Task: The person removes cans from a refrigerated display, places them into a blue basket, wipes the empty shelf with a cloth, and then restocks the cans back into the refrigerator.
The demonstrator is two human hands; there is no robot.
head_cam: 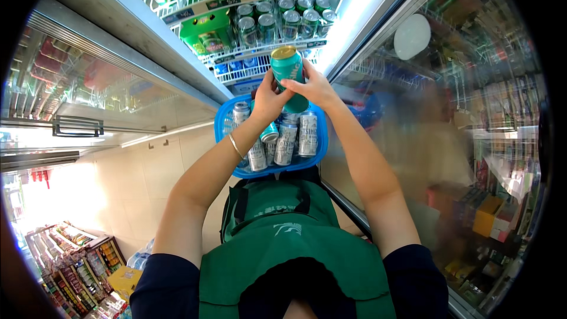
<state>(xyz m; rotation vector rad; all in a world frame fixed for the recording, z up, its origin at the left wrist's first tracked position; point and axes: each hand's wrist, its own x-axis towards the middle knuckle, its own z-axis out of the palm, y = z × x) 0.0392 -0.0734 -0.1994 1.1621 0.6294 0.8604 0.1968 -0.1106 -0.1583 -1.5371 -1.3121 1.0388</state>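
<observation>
Between my two hands is a teal beverage can (285, 68) with a gold top, tilted and bearing writing. My left hand (269, 99) grips its left side, with a bangle on that wrist. My right hand (315, 86) wraps the right side, its thumb across the front. Directly below sits a blue plastic basket (322, 153). Inside it are several silver-white cans (308, 135) and another teal can (269, 134), lying on its side. My forearms and the held can hide part of the basket's contents.
Ahead is a lit refrigerator with white wire shelves (283, 46), green cans (290, 24) and a green carton pack (208, 33). Its glass door (398, 141) stands open at my right. A second glass-fronted cabinet (110, 93) is on the left. Stocked shelves (75, 270) stand at lower left.
</observation>
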